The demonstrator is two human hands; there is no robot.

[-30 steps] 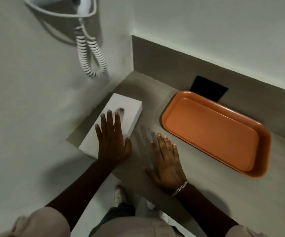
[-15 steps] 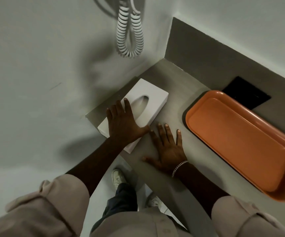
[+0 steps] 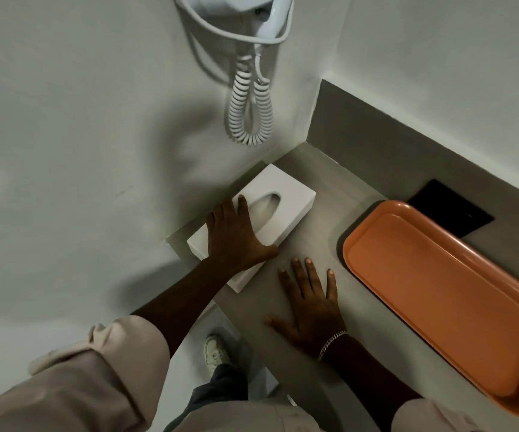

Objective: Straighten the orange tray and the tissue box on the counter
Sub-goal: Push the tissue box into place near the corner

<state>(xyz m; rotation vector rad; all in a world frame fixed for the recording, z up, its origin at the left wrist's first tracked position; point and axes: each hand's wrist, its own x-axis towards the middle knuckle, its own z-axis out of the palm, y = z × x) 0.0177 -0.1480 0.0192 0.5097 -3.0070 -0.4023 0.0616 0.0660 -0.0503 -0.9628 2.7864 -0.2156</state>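
- Head view, tissue box: the white tissue box (image 3: pixel 253 226) lies at the left end of the grey counter (image 3: pixel 311 269), close to the side wall, with its near corner at the counter's front edge. Its oval slot faces up; no tissue shows in it.
- Head view, left hand: the left hand (image 3: pixel 236 236) lies flat and spread on the box lid, fingers toward the slot and thumb over the box's right edge. It presses; it does not clasp.
- Head view, right hand: the right hand (image 3: pixel 309 302) rests palm down on bare counter between box and tray, released, holding nothing.
- Head view, tray: the orange tray (image 3: pixel 445 299) lies empty beside the backsplash, well apart from the box, its far end by a black wall plate (image 3: pixel 451 212).
- Handling, as judged: the box looks rigid and light and should slide under flat pressure; steer it by its long sides. The tray seems stiff and smooth; take hold of its raised rim.
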